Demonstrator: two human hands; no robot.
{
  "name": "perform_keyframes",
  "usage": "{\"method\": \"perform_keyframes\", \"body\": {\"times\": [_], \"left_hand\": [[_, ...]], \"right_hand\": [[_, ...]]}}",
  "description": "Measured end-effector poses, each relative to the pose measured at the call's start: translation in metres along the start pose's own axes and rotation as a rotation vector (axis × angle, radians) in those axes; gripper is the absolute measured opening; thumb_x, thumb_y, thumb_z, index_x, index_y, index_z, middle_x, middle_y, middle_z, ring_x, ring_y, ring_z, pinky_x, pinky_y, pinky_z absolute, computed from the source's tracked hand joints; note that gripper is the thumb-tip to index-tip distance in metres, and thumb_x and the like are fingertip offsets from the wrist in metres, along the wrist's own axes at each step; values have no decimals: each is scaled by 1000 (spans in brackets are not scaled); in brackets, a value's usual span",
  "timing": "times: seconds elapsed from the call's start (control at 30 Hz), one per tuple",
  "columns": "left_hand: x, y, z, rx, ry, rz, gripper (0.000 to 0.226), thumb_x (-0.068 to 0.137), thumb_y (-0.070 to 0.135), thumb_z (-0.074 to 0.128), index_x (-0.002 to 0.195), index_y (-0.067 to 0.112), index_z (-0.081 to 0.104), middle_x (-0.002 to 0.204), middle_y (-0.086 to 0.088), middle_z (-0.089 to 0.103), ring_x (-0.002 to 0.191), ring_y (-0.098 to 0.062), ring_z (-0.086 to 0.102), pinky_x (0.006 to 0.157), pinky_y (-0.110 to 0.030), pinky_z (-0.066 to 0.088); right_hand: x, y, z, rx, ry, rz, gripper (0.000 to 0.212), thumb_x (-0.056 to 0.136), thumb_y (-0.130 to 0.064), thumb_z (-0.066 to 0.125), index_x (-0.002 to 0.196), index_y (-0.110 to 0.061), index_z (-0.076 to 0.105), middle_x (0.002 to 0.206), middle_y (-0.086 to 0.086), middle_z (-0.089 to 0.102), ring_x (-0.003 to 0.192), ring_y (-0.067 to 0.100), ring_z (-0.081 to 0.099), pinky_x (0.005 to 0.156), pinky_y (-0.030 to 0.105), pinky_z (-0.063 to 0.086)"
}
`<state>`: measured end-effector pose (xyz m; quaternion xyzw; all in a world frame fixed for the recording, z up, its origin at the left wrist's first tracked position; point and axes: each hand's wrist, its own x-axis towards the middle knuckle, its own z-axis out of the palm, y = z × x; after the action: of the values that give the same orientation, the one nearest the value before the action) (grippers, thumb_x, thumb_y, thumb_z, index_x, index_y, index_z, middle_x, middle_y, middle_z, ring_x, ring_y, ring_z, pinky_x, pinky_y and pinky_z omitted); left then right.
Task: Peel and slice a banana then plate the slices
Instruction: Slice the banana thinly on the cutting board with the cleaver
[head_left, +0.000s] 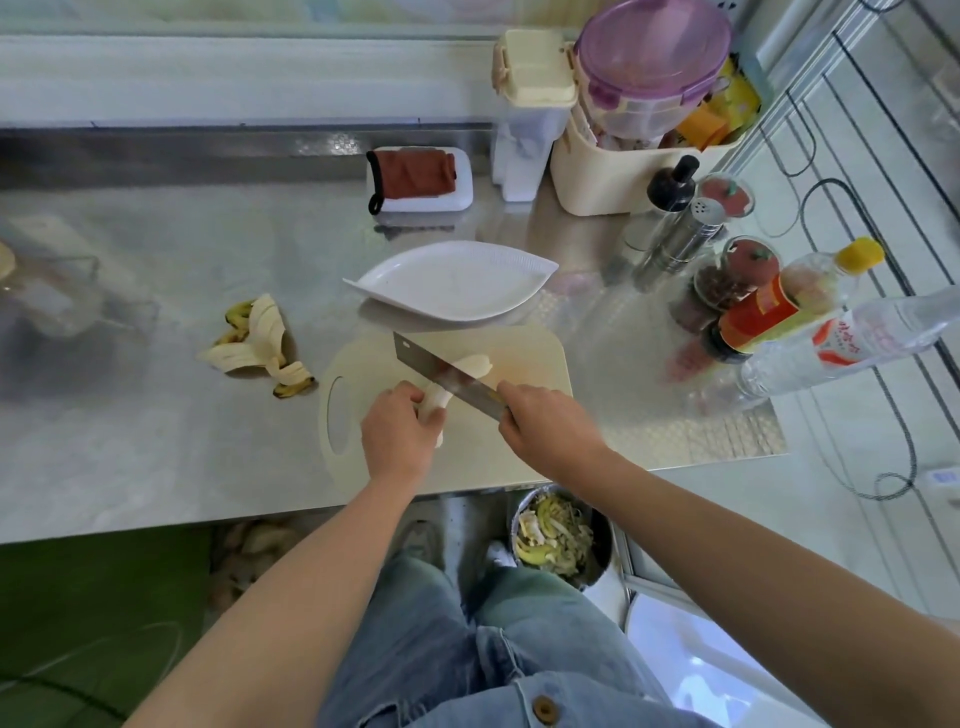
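Head | left hand (399, 434) grips banana (470, 370) | right hand (540, 423) grips knife (441, 374)

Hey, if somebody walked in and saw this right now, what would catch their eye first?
Probably the cleaver in the right hand, cutting across the peeled banana that the left hand steadies on the cutting board. Next, the empty white plate just behind, and the banana peel left of the board.

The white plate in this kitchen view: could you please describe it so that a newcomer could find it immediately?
Start at the pale cutting board on the steel counter, where the peeled banana is being cut. Just behind the board's far edge lies the white plate, with nothing on it. It is the only leaf-shaped dish, pointed at both ends, unlike the round jars to its right.
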<state>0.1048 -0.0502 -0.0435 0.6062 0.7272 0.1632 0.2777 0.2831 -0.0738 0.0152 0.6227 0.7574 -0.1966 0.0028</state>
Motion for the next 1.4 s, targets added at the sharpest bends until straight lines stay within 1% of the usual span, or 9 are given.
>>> {"method": "perform_keyframes", "body": {"times": [0.2,0.4,0.6,0.7,0.77,0.93,1.1,1.27,1.4], "left_hand": [[-1,1,0,6,-2,13,20,82,34,70,93,18,64,84,1,65,74,-18,60,62,-27,37],[1,-1,-3,-5,-6,-18,26,79,32,72,99,18,64,91,-1,65,79,-19,61,67,-29,45],[12,-8,-23,106,88,-93,29,82,31,69,105,15,60,100,-5,59,79,-17,51,64,-29,38],[16,-5,-26,190,59,-116,37,82,34,69,111,14,58,108,-8,57,91,-22,52,69,-34,45],[17,1,-23,236,90,-15,46,80,35,71,117,13,55,114,-10,54,102,-26,50,80,-36,47],[26,31,-4,277,45,340,33,79,32,69,105,13,65,102,-8,61,95,-31,50,78,-40,42],[36,45,7,547,-21,331,27,83,37,63,102,18,64,101,-6,63,97,-29,48,78,-37,34],[36,48,10,187,-120,142,22,83,30,63,89,9,67,86,-9,66,81,-32,59,69,-37,45],[21,63,17,-181,-216,-163,36,86,31,61,57,9,56,56,-4,54,55,-24,48,50,-28,30]], "right_hand": [[7,-8,20,4,-85,66,9,94,-17,40,100,-11,43,80,4,43,65,28,41,58,34,30],[9,1,25,75,-61,36,11,96,-19,39,88,-17,32,77,4,46,63,27,46,56,33,33],[10,12,13,516,166,146,17,90,-15,48,77,-9,41,58,9,49,52,30,48,50,44,42],[7,24,6,649,226,254,12,89,-12,49,78,-5,46,53,6,42,51,34,52,41,38,48],[3,36,6,668,248,324,13,88,-10,48,77,-4,46,55,10,42,52,36,55,38,28,46],[-10,60,7,659,256,408,18,87,-11,51,69,-15,47,52,2,45,48,20,61,44,41,54],[-22,71,5,619,194,404,24,83,-9,53,63,-18,43,44,-11,49,41,7,57,43,22,46],[-27,79,10,507,173,358,19,79,-14,55,63,-10,46,50,2,51,45,20,48,46,30,37],[-27,77,10,340,199,342,24,82,-20,56,64,-12,42,50,2,45,47,21,42,44,29,29]]}}
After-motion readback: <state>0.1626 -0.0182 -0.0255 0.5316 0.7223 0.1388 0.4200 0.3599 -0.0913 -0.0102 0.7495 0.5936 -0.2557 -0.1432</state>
